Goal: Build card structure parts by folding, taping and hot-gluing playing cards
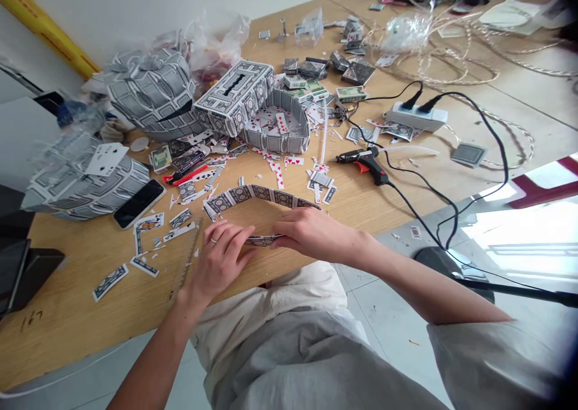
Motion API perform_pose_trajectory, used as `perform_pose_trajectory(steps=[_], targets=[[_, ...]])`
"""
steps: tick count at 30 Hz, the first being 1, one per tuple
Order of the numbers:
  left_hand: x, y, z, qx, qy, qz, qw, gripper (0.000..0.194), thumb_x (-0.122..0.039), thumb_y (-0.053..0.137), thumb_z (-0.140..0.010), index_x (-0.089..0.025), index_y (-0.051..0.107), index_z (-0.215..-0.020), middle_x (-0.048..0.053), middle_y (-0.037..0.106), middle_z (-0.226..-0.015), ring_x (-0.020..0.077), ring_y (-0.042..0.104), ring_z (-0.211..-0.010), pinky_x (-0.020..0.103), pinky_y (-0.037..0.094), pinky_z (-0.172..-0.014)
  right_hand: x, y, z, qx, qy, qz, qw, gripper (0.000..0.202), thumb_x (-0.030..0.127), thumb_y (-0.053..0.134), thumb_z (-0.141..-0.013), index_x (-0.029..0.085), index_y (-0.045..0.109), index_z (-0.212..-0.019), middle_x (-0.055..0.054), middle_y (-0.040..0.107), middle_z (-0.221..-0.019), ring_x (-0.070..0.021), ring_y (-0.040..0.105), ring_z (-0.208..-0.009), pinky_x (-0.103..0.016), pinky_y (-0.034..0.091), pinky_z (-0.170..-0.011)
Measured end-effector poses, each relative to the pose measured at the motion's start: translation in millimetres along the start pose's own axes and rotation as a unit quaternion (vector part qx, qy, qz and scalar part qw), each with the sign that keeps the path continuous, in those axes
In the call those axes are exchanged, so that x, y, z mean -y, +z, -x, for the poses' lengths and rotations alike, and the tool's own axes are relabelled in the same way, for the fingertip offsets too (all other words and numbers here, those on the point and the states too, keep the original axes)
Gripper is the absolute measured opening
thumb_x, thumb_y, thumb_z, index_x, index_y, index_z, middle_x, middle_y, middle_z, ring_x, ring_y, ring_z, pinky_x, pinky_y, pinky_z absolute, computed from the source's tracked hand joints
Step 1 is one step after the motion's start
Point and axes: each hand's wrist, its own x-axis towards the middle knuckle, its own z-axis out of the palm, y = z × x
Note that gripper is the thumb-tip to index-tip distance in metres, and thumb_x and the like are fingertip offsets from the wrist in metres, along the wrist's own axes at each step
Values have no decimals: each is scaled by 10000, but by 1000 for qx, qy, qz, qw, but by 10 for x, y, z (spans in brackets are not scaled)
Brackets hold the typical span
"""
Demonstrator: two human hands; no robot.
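Playing cards lead off at the far left, folded into a bulky woven piece [85,184], with a dark-screened phone [139,204] leaning right up beside it. Next along, a clear ruler [184,265] lies on the wooden table [58,301], and just right of it comes the left hand [221,256], a ring on one finger, fingers bent and close together, fingertips at the near side of the card band [264,194]; whether they pinch it, I can't tell. And look at that band! It's near the table's front edge, before the person's lap, a narrow wall of joined card pieces standing on edge, dark ornate print with pale borders, bending in angles around bare wood. Its left end looks ragged, small white tabs poking out; the far side runs across in an angled sweep, and the near side is partly hidden by the hands. Behind it sit a lidded-looking patterned box [235,97] and a grey card tray [282,142] holding loose red-suited cards. Over to the right hand [277,232], pinching the band's near side between thumb and fingers. Farther right, a black glue gun [365,164] with an orange trigger lies near a white power strip [418,118], two black plugs in.
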Motion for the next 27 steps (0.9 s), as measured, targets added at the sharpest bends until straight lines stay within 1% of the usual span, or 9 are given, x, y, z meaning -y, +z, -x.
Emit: perform_pose_trajectory(steps=[4, 8, 13, 15, 17, 19, 21, 24, 27], targets=[[-23, 15, 39, 30, 14, -12, 999, 293, -145, 666, -1041, -127, 614, -1328, 102, 763, -1048, 276, 699, -1041, 460, 513, -1062, 5, 88, -32, -4, -32, 11, 999, 182, 286, 723, -1084, 130, 767, -1001, -90, 755, -882, -215, 675, -828, -326, 412, -725], [-81, 81, 74, 67, 29, -13, 997, 314, -63, 619, -1026, -109, 605, -1337, 103, 736, -1039, 286, 680, -1023, 473, 499, -1065, 32, 192, -74, -19, -81, 31, 996, 188, 280, 732, -1078, 117, 761, -987, -82, 747, -844, -197, 663, -777, -323, 411, -692], [-75, 52, 56, 102, 20, 9, 995, 217, -97, 611, -1045, -132, 649, -1255, 92, 727, -1044, 279, 660, -1010, 469, 498, -1033, 47, 233, -62, -38, -95, 60, 993, 258, 354, 676, -1110, 120, 743, -1022, -67, 737, -830, -196, 661, -749, -335, 429, -686], [-55, 0, 39, 124, 11, 33, 992, 140, -125, 618, -1054, -157, 681, -1176, 84, 728, -1048, 274, 656, -1015, 455, 500, -996, 36, 223, -31, -26, -90, 65, 993, 256, 381, 739, -1069, 126, 741, -1043, -63, 746, -842, -215, 679, -780, -345, 444, -701], [-40, -46, 31, 143, 5, 45, 989, 122, -116, 606, -1057, -168, 701, -1114, 79, 733, -1049, 270, 653, -1014, 444, 495, -970, 19, 213, 10, -4, -85, 65, 994, 230, 342, 836, -999, 132, 746, -1026, -67, 758, -854, -235, 692, -819, -351, 454, -718], [-34, -74, 32, 151, 4, 52, 987, 153, -88, 584, -1057, -169, 708, -1099, 76, 742, -1049, 264, 659, -1023, 442, 486, -977, 6, 212, 48, 14, -80, 65, 995, 175, 259, 874, -963, 141, 748, -991, -72, 767, -866, -245, 697, -848, -352, 460, -735], [-36, -85, 35, 160, 6, 65, 985, 165, -70, 578, -1053, -166, 705, -1099, 68, 749, -1034, 255, 669, -1023, 447, 474, -1011, 4, 222, 74, 21, -81, 65, 994, 117, 194, 852, -970, 149, 745, -960, -74, 771, -877, -245, 696, -858, -353, 462, -753], [-39, -89, 29, 185, 10, 83, 979, 143, -70, 592, -1049, -171, 692, -1068, 50, 737, -981, 245, 661, -969, 440, 469, -1012, 19, 252, 78, 24, -86, 67, 994, 83, 183, 794, -1013, 150, 740, -959, -75, 772, -883, -244, 693, -850, -358, 457, -752], [-36, -89, 6, 205, 14, 93, 974, 147, -95, 585, -1065, -183, 670, -983, 33, 704, -913, 232, 633, -893, 420, 475, -969, 33, 278, 60, 22, -89, 69, 993, 129, 162, 707, -1062, 153, 733, -936, -72, 764, -874, -236, 679, -822, -359, 440, -727]])
